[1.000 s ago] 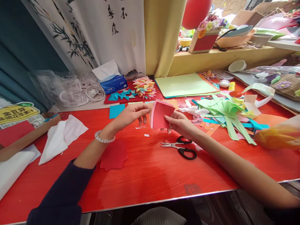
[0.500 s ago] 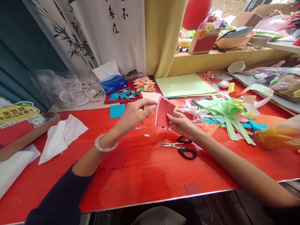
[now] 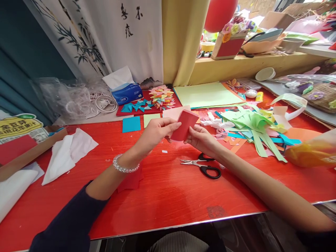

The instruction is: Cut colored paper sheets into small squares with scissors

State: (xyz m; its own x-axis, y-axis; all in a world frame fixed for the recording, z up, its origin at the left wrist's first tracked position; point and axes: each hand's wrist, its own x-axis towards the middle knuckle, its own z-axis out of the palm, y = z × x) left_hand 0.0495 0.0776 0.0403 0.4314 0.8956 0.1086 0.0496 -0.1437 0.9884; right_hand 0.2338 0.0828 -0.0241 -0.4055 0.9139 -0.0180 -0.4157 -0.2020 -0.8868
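Raised above the red table, a small stack of red paper (image 3: 185, 125) is pinched between both hands. My left hand (image 3: 159, 133), with a clear bead bracelet on its wrist, grips the left edge with thumb and fingers. My right hand (image 3: 201, 139) holds the lower right corner. Below my right hand lie scissors (image 3: 202, 166) with black handles, blades pointing left. Red paper pieces (image 3: 132, 180) lie on the table, partly behind my left forearm. A blue paper square (image 3: 131, 124) and a pale green square (image 3: 151, 119) rest beyond my left hand.
A tissue pack (image 3: 127, 92) and folded paper pieces (image 3: 162, 97) stand at the back. Large pale green sheets (image 3: 207, 95) lie behind my hands. Green paper strips (image 3: 245, 122) are heaped on the right. White tissue (image 3: 69, 154) and a cardboard box (image 3: 34, 150) are on the left.
My left hand, apart from the red paper's left edge before, has closed on it. The paper has tilted, and both hands now hold it.
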